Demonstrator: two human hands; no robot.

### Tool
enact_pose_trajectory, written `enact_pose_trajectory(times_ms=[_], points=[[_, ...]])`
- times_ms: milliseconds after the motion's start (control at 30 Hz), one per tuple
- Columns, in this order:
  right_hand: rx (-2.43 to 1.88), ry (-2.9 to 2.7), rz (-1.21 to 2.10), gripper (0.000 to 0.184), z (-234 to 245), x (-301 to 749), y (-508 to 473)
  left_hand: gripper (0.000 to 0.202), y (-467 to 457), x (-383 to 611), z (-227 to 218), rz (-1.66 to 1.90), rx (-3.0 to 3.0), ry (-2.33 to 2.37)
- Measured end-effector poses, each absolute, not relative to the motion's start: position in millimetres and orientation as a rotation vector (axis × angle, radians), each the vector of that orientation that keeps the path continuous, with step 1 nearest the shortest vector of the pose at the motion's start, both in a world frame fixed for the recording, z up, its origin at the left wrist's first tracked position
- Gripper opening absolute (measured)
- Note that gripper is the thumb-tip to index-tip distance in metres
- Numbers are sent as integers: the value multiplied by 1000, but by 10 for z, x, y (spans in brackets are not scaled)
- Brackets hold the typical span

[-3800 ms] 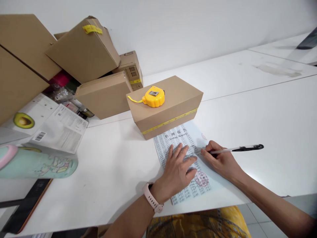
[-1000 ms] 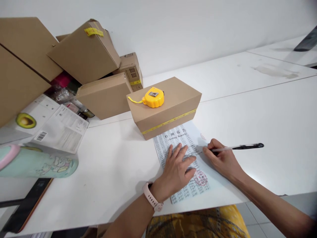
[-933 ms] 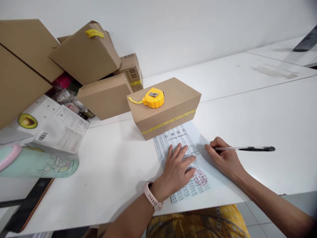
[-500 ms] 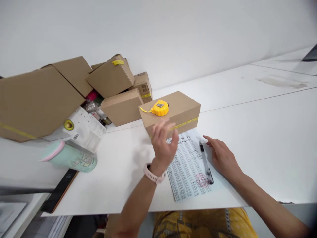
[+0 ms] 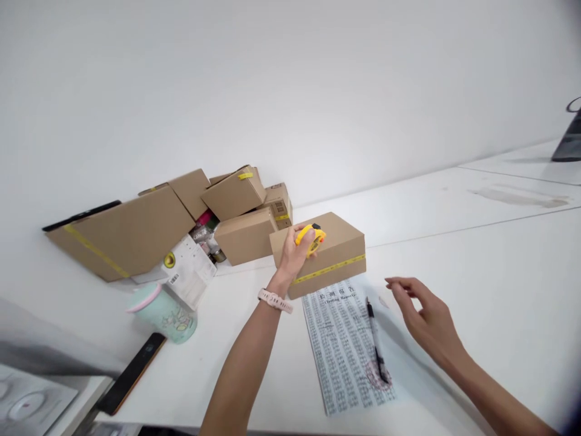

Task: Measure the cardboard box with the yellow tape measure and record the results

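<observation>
My left hand [image 5: 296,251], with a pink watch band at the wrist, grips a yellow tape measure [image 5: 316,241] over the left part of a closed cardboard box [image 5: 338,236]. A strip of yellow tape runs along the box's front side. My right hand [image 5: 426,315] hovers right of a printed report sheet [image 5: 336,357], thumb and finger tips drawn together with nothing visible between them. On the sheet, a black-and-clear pen [image 5: 376,345] lies lengthwise, crossing a red round stamp near its lower end.
At the left, several cardboard boxes [image 5: 245,233] are stacked by the wall. A white carton [image 5: 188,272] with an avocado picture, a mint cup [image 5: 166,315] and a dark flat case [image 5: 131,375] lie nearer. A dark object [image 5: 569,142] stands far right.
My left hand has reached forward and taken hold of the tape measure, lifting it from the box top. My right hand has moved off the sheet's edge to the right. The view has tilted up.
</observation>
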State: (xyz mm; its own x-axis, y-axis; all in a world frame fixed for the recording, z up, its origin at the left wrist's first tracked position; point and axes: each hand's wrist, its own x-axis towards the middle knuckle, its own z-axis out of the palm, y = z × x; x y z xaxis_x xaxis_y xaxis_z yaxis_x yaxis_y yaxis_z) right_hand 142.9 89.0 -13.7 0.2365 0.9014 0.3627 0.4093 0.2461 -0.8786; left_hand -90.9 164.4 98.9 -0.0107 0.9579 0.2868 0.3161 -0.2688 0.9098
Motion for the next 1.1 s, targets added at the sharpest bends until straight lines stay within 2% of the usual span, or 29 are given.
enact_pose_trajectory(times_ms=[167,267,433,667,800,967,1100], points=[[-1041,-1265,1388,59,681,1221,1318,50,1439,-843,1162,1140,1535,1094],[-1015,-1278,1553,59,896,1080,1503,52,1389,-892,1211,1131,1464,1086],[-1087,-1302,1697,51,1000,862,1625,56,1337,-1066,1219,1157,1390,1109],[-1127,-1328,1709,44,1091,581,1758,54,1382,-1166,1241,1177,1322,1066],[-1026,-1268,1688,31,1201,561,1961,53,1489,-1301,1291,1189,1269,1029],[-1079,-1187,1498,27,1246,1073,2528,43,1586,-1946,1255,1231,1152,1144],[-1268,-1179,1327,24,952,1533,2907,35,1596,-2535,1119,1222,1029,1325]])
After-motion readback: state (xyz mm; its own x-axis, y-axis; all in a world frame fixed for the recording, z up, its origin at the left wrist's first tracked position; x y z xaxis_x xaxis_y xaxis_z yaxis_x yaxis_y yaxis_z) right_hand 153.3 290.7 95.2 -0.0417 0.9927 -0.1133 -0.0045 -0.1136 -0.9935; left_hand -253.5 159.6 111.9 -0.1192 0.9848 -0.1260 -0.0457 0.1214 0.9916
